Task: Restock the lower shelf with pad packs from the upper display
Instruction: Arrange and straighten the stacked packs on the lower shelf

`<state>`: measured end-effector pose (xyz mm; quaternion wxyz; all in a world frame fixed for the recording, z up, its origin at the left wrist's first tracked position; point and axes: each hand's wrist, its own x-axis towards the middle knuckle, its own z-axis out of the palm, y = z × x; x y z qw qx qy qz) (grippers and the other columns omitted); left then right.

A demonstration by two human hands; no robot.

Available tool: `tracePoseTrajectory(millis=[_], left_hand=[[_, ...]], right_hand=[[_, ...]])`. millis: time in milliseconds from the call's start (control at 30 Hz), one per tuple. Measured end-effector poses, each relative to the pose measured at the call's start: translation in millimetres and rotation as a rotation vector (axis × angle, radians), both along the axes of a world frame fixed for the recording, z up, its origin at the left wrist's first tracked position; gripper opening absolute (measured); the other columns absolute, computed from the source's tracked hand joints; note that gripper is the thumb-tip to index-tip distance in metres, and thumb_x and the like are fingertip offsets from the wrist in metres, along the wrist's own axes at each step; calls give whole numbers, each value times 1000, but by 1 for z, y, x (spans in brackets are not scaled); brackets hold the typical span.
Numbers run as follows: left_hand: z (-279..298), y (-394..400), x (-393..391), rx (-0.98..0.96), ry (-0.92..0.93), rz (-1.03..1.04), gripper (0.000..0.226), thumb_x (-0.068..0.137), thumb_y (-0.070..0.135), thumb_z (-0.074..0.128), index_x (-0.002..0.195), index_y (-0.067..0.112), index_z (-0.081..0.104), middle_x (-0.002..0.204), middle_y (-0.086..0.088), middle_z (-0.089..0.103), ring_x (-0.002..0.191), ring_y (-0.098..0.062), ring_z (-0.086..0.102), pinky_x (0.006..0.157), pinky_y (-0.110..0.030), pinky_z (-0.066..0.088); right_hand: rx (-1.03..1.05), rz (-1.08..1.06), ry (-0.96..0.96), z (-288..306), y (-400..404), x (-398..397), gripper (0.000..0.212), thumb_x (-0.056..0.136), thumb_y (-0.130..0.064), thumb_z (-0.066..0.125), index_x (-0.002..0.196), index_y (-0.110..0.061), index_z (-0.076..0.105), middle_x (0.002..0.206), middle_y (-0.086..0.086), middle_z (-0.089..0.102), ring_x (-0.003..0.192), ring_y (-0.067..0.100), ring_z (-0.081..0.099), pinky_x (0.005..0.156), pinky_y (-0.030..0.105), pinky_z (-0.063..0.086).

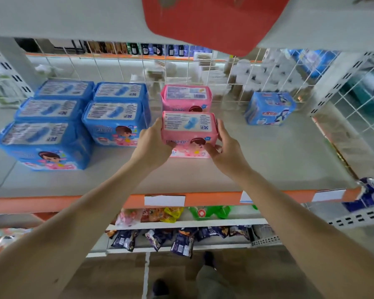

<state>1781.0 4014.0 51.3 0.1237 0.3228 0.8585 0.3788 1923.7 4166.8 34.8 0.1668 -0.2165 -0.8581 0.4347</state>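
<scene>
A pink pad pack (189, 127) stands on the grey shelf (257, 160), in front of a second pink pack (187, 97). My left hand (152, 145) grips its left side and my right hand (224, 147) grips its right side, with fingers curled round the front lower corners. Several blue pad packs (52, 126) are stacked in rows at the left of the same shelf. One more blue pack (269, 108) stands alone at the back right.
A white wire grid (121, 67) backs the shelf. The orange front edge (203, 199) carries white price labels. Lower shelves hold snack bags (160, 214) and dark packets (181, 240). A red sign (207, 22) hangs overhead. Dark blue cans (369, 195) sit at the right.
</scene>
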Motion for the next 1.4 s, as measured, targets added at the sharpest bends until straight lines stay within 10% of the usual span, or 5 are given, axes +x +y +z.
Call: tracePoseTrajectory(millis=[733,933,1400], left_hand=[[-6,33,-38,62,-298,35,76,77,8,84,139,20,41,120,8,59,114,-14,57,98,-33,50],[-3,34,-40,96,-390,-2,78,75,-4,82,137,17,40,117,7,59,106,-9,57,77,-15,48],[-4,48,-43,-37,-220,-108,81,79,15,85,145,20,39,130,4,60,119,-15,57,104,-33,48]], right_hand=[[-72,20,18,-10,36,-37,74,96,-20,66,156,-29,24,143,-9,54,130,9,52,109,42,47],[-152,80,4,-9,44,-38,82,94,-11,69,157,-28,21,139,-9,55,129,10,54,111,33,44],[-118,56,27,-16,59,-38,95,86,-9,75,158,-21,15,133,-12,59,128,10,56,109,43,48]])
